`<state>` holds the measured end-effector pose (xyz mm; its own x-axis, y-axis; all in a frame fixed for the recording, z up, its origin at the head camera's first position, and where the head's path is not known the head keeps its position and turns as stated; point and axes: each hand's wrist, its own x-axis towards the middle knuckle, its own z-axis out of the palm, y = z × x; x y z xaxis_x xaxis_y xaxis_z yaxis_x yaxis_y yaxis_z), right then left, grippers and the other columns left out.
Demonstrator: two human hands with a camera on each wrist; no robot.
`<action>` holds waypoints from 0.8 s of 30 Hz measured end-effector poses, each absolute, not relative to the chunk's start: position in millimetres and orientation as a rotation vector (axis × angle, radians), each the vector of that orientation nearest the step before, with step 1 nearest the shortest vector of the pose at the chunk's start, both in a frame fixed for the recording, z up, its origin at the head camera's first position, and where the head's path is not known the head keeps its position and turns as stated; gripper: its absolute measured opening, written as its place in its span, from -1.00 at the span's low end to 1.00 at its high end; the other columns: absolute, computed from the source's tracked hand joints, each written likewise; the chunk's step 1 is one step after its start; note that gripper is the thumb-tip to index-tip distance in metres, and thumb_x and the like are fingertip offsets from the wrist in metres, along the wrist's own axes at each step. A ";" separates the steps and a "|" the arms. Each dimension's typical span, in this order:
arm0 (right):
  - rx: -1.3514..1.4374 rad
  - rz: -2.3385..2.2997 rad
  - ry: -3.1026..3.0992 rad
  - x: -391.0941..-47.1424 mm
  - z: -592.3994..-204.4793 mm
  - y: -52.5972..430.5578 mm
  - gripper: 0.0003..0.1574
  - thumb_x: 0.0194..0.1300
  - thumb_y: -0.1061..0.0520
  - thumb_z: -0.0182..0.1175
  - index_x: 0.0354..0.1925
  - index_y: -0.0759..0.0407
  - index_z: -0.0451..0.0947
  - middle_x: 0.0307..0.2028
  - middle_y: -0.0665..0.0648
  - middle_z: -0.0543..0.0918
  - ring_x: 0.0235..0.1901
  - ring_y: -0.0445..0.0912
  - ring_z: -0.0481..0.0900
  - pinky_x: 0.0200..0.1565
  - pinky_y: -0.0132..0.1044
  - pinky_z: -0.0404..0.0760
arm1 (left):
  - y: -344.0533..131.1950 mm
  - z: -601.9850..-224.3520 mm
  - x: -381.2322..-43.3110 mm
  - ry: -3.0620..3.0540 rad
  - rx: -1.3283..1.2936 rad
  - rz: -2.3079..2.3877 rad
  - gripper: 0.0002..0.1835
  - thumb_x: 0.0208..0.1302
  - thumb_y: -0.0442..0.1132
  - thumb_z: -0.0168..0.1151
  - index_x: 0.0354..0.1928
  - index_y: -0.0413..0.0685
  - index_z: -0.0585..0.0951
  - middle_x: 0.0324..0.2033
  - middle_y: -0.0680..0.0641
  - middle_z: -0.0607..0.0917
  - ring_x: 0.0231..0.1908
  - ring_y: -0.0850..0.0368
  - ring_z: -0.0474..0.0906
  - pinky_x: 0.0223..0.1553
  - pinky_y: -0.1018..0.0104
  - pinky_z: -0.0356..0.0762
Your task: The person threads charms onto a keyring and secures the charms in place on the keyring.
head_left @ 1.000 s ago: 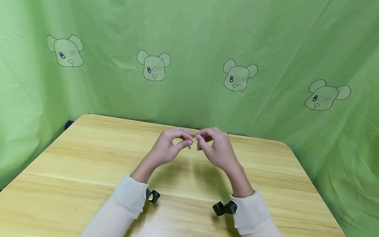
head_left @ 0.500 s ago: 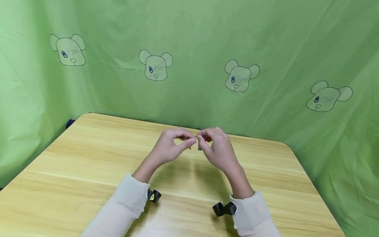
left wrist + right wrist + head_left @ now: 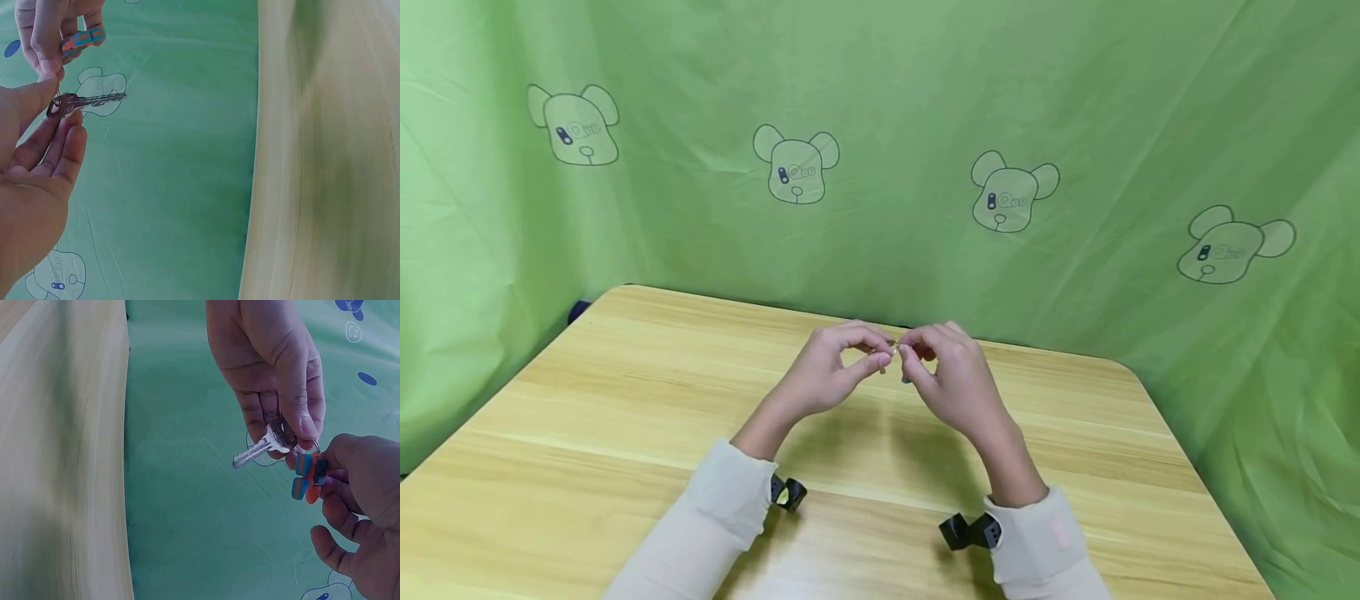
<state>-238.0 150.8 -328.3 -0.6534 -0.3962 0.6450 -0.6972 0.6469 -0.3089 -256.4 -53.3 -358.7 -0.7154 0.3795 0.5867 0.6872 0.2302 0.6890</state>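
Both hands meet above the far part of the table, with a small metal key ring [image 3: 315, 447] between their fingertips. My left hand [image 3: 831, 371] pinches the ring between thumb and forefinger. From it a silver key [image 3: 265, 444] hangs below the left fingers, and its blade also shows in the left wrist view; whether a second key lies behind it, I cannot tell. My right hand [image 3: 951, 375] pinches the ring's other side. Under the right fingers dangles an orange and blue charm [image 3: 309, 478], mostly hidden in the head view. Fingertips cover much of the ring.
A light wood-grain table [image 3: 625, 400] lies beneath both forearms. Green cloth [image 3: 887, 100] printed with bear heads hangs behind and at the sides. Black wrist cameras [image 3: 970, 531] stick out from the sleeves. A small dark object [image 3: 578, 312] sits beyond the table's left corner.
The left thumb moved right over the ring, then drew back slightly. The ring, a visible loop one second ago, is now more covered. Both hands stay in nearly the same place.
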 end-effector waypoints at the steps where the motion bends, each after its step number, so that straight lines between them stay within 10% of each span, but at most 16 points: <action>1: 0.852 0.749 -2.335 -237.9 -327.9 150.7 -0.94 0.37 0.27 0.28 -0.25 0.25 0.69 -0.40 0.05 0.70 -0.31 -0.07 0.52 -0.27 -0.23 0.52 | -53.8 -358.4 -256.3 -2.212 -1.000 -1.464 -0.92 0.39 -0.28 0.35 -0.21 -0.14 0.76 -0.05 -0.06 0.76 0.01 0.09 0.66 0.13 0.17 0.58; 24: 0.862 0.864 -2.350 -237.6 -327.1 149.8 -0.91 0.38 0.29 0.25 -0.26 0.24 0.70 -0.45 -0.02 0.68 -0.31 -0.11 0.55 -0.22 -0.16 0.63 | -54.4 -361.8 -260.3 -2.172 -1.091 -1.280 -0.90 0.38 -0.24 0.37 -0.17 -0.10 0.77 -0.12 0.01 0.78 -0.01 0.16 0.66 0.11 0.21 0.58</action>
